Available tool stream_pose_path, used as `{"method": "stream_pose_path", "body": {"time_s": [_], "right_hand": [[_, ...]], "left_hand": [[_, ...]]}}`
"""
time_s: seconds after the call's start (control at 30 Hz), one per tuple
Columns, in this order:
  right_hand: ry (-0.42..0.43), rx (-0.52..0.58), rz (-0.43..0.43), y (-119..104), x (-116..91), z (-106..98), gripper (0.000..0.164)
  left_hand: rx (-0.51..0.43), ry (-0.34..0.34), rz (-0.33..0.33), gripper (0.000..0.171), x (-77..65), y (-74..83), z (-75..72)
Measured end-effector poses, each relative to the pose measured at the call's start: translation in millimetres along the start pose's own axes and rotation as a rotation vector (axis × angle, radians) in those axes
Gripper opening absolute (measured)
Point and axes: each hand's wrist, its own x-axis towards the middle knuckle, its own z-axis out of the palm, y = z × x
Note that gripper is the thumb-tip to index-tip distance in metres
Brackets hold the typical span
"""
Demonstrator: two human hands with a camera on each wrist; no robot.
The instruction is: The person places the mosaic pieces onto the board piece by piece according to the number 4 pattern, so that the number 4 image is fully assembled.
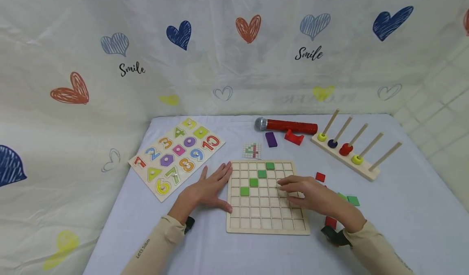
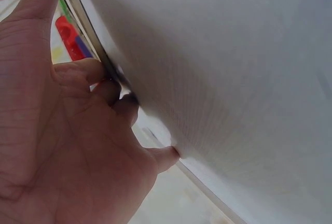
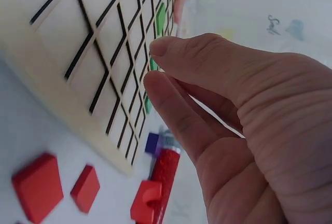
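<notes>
A wooden grid board (image 1: 269, 224) lies on the table, with several green square tiles (image 1: 253, 182) set in its cells along a diagonal. My left hand (image 1: 209, 189) rests at the board's left edge, fingers spread and thumb touching the lower part of that edge. Over the right side of the grid is my right hand (image 1: 305, 191), its fingers bent loosely. In the right wrist view, a gap shows between thumb and fingertips, and the green tile behind it appears to sit on the board. Loose red tiles (image 3: 39, 187) lie beside the board, under and around the right forearm.
A small pattern card (image 1: 252, 150) lies behind the board. Farther back are a purple block (image 1: 271, 139), a red notched block (image 1: 294, 137) and a red toy microphone (image 1: 289, 126). A number puzzle (image 1: 172, 159) sits left; a peg stacker (image 1: 344, 157) stands right. Loose green tiles (image 1: 353, 201) lie right.
</notes>
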Motion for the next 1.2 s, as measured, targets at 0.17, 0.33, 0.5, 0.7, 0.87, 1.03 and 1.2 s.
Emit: {"method": "stream_pose_path", "body": {"time_s": [0.17, 0.33, 0.5, 0.7, 0.87, 1.03, 1.2], "right_hand": [[0.053, -0.046, 0.015, 6, -20, -10, 0.039], [0.07, -0.049, 0.07, 13, -40, -19, 0.039], [0.058, -0.043, 0.203, 21, -60, -25, 0.035], [0.046, -0.131, 0.293, 34, -78, -27, 0.031], [0.02, -0.159, 0.331, 44, -87, -22, 0.029], [0.024, -0.181, 0.321, 50, -89, -16, 0.03], [0.087, -0.197, 0.27, 53, -87, -13, 0.027]], "left_hand": [[-0.009, 0.006, 0.007, 0.132, 0.6, 0.0, -0.6], [-0.009, 0.001, 0.014, 0.132, 1.0, 0.2, -2.2], [-0.021, -0.002, 0.016, 0.132, 1.2, 0.0, -1.7], [-0.016, -0.009, 0.001, 0.132, 0.5, 0.0, -0.4], [-0.021, -0.008, -0.001, 0.132, -1.3, 0.0, 1.0], [-0.027, -0.002, -0.004, 0.131, -1.3, -0.2, -0.1], [-0.021, 0.001, 0.0, 0.131, -0.9, -1.2, -0.7]]}}
